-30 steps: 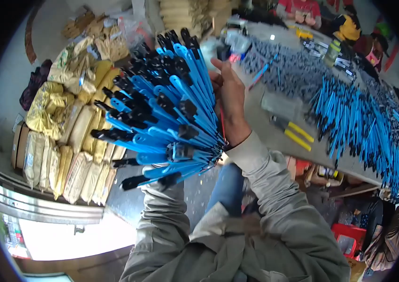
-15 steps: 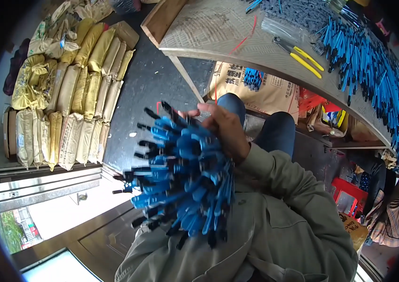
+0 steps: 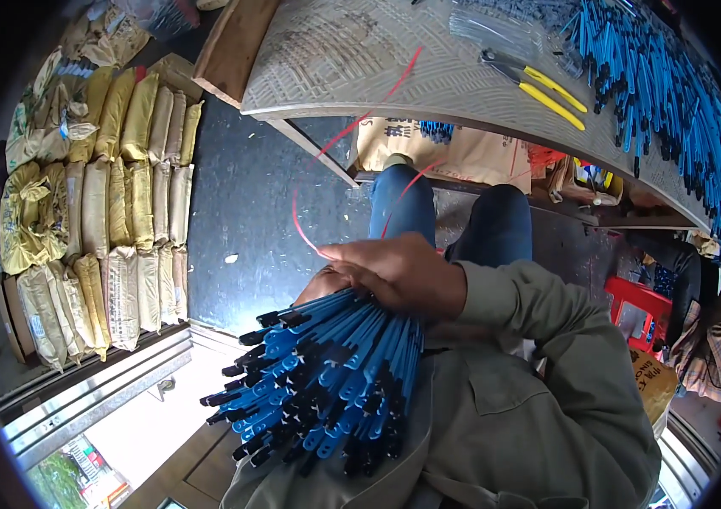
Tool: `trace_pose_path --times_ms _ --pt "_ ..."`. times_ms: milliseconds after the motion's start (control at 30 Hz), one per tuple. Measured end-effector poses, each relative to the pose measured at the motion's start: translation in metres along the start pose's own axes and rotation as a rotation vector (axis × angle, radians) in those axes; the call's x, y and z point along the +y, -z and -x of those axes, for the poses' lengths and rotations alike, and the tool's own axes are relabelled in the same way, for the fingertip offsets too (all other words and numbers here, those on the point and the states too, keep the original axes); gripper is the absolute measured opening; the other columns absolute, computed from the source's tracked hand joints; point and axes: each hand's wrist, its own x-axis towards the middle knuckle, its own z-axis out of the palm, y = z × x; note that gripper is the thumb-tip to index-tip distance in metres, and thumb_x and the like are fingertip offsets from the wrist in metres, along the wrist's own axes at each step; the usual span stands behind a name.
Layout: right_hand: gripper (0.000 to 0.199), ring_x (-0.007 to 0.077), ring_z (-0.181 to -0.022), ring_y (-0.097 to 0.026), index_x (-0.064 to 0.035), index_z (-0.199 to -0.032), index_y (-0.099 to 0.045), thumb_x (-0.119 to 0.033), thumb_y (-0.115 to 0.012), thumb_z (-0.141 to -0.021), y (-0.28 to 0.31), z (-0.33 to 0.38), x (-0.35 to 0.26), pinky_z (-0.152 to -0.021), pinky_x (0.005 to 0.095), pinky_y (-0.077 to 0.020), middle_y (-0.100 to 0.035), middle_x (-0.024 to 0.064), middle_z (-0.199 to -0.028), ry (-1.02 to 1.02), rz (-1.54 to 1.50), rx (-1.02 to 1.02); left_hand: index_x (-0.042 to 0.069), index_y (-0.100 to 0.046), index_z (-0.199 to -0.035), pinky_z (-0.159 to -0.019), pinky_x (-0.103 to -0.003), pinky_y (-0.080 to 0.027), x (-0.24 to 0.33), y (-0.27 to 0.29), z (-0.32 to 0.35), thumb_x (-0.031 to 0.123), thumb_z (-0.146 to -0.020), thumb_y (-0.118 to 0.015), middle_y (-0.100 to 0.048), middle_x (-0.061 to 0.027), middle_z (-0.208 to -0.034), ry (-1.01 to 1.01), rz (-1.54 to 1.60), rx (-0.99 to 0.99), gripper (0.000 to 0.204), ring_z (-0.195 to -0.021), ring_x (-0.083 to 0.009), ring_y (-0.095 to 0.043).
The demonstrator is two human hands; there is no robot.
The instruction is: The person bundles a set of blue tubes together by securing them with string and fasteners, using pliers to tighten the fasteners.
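A thick bundle of thin blue plastic sticks with black tips (image 3: 326, 382) fans out in front of my chest, tips toward me. My left hand (image 3: 316, 284) is closed around its narrow far end, mostly hidden behind the sticks and the other hand. Across that end lies my right hand (image 3: 415, 273), its fingers closed on a thin red string (image 3: 296, 208) by the left hand. One length of the string loops up over the table edge; another stretch rises past my knee.
On the patterned table (image 3: 326, 76) lie yellow-handled pliers (image 3: 547, 95), clear plastic bags (image 3: 496, 38) and a heap of blue sticks (image 3: 657, 110). Stacked sacks (image 3: 114, 195) stand at left. A red stool (image 3: 639, 310) and another person's sleeve (image 3: 717, 360) are at right.
The bundle has tipped so that the stick lengths show, and its black tips now point lower. My right hand has come down over its narrow end, and the red string now stretches up in a loop.
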Motion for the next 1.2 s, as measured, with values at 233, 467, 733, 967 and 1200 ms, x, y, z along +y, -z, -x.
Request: trace_pose_path --times_ms 233,467,733,967,1200 --pt "0.03 0.0259 -0.067 -0.061 -0.0063 -0.078 -0.065 -0.033 -0.053 -0.085 0.029 -0.081 0.049 -0.061 0.0367 -0.0455 -0.064 0.0073 -0.071 -0.133 0.077 -0.534 -0.013 -0.057 -0.103 -0.073 -0.03 -0.052 0.01 -0.032 -0.01 0.022 -0.094 -0.042 -0.066 -0.0189 -0.082 0.142 -0.278 0.339 0.04 -0.077 -0.0237 -0.065" --pt "0.026 0.0255 -0.058 -0.056 -0.0035 -0.074 -0.066 -0.027 -0.061 -0.083 0.026 -0.07 0.043 -0.054 0.0354 -0.0427 -0.061 0.0103 -0.067 0.553 0.63 0.138 -0.011 -0.06 -0.1 -0.071 -0.029 -0.052 0.007 -0.017 -0.012 0.025 -0.095 -0.04 -0.066 -0.0191 -0.084 0.127 -0.285 0.279 0.041 -0.076 -0.0224 -0.065" --pt "0.025 0.0114 -0.062 -0.055 -0.0015 -0.078 -0.063 -0.023 -0.056 -0.089 0.034 0.027 0.034 -0.056 0.0254 -0.0416 -0.057 0.0029 -0.068 -0.649 -0.475 0.126 -0.009 -0.062 -0.097 -0.07 -0.028 -0.052 0.005 -0.019 -0.017 0.025 -0.096 -0.041 -0.066 -0.0185 -0.085 0.126 -0.265 0.269 0.04 -0.075 -0.0202 -0.065" --pt "0.023 0.0103 -0.062 -0.052 -0.0017 -0.097 -0.058 -0.021 -0.046 -0.095 0.015 0.02 0.038 -0.065 0.0261 -0.0426 -0.05 -0.0007 -0.065 -0.317 -0.933 0.399 -0.009 -0.063 -0.096 -0.071 -0.029 -0.052 0.002 -0.018 -0.02 0.025 -0.096 -0.041 -0.066 -0.0174 -0.085 0.11 -0.302 0.31 0.04 -0.076 -0.0199 -0.065" --pt "0.026 0.0084 -0.054 -0.04 -0.0053 -0.118 -0.045 -0.02 -0.038 -0.098 0.024 0.054 0.034 -0.064 0.0269 -0.0442 -0.039 -0.0024 -0.06 -0.29 -1.284 0.244 -0.007 -0.064 -0.092 -0.073 -0.031 -0.053 -0.004 -0.022 -0.019 0.027 -0.095 -0.044 -0.066 -0.0167 -0.089 -0.046 -0.132 0.355 0.039 -0.077 -0.0201 -0.065"
